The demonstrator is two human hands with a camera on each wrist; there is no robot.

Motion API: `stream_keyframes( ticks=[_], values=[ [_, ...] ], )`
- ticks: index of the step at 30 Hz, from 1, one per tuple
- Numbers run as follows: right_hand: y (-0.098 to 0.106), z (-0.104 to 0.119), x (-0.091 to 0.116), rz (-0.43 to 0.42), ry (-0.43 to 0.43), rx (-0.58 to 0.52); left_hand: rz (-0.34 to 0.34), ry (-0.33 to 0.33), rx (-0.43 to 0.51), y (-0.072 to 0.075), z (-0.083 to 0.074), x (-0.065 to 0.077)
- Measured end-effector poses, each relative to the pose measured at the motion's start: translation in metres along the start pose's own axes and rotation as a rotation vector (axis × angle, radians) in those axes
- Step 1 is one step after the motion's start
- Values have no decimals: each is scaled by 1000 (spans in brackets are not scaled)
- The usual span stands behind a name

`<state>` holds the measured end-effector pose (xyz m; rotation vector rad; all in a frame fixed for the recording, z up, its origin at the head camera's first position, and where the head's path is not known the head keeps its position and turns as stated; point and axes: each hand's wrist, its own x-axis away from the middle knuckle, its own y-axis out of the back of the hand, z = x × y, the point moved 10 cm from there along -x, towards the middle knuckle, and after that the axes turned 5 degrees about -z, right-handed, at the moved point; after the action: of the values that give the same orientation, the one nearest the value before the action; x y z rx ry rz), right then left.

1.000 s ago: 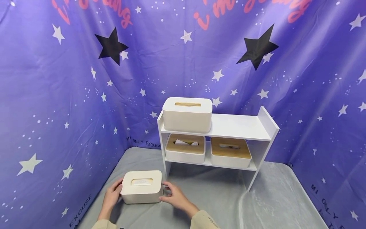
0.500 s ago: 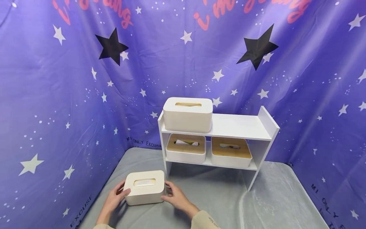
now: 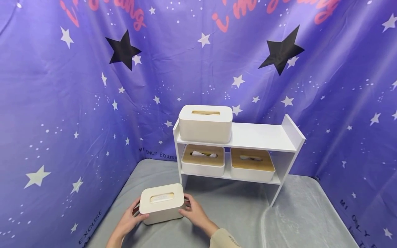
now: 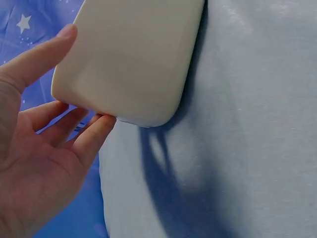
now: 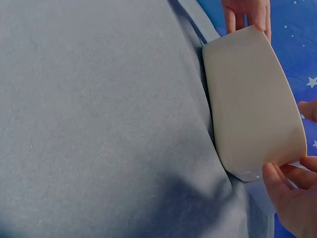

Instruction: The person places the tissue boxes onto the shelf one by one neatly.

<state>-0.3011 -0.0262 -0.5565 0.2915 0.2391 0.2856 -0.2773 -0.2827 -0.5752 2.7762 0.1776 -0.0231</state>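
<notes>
A cream tissue box [image 3: 162,206] with an oblong slot in its lid sits low at the front left, over the grey cloth. My left hand [image 3: 129,220] grips its left end, thumb on the front side and fingers at the end. At the opposite end, my right hand [image 3: 196,213] holds it between thumb and fingers. The left wrist view shows the box's plain side [image 4: 131,62], with the thumb along its upper edge. Both hands appear at the two ends of the box [image 5: 252,104] in the right wrist view. Whether its base touches the cloth, I cannot tell.
Behind stands a white two-tier shelf [image 3: 260,136]. A larger white tissue box [image 3: 205,129] occupies its upper left. Two wood-lidded tissue boxes, left [image 3: 203,168] and right [image 3: 251,174], sit on the lower tier. Purple star-printed curtain [image 3: 173,69] encloses the grey cloth [image 3: 235,213].
Both hands and the tissue box have shifted a little to the right. The box has turned slightly, its right end now farther back. The shelf and its boxes stay as they were.
</notes>
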Motion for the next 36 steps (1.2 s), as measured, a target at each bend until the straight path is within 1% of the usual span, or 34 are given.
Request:
stream_keyframes(
  ticks=[2,6,10,16,20,23,29,36],
  values=[
    [2,1,1,-8,9,6,-2,6,6,-2,0,2],
    [7,1,4,-25,14,3,-7,45,2,-6,2,3],
    [12,0,7,-42,10,-2,-20,48,-16,-9,1,4],
    [21,-4,10,-56,17,-10,-32,60,-16,-13,-1,7],
    [27,-6,14,-82,13,17,-43,80,-5,-14,-2,9],
    [33,-3,16,-115,15,14,-51,69,18,-15,-6,9],
    [44,4,19,-152,33,9,-70,19,77,-19,-18,10],
    [53,13,23,-163,17,5,-79,16,64,-21,-28,14]
  ],
)
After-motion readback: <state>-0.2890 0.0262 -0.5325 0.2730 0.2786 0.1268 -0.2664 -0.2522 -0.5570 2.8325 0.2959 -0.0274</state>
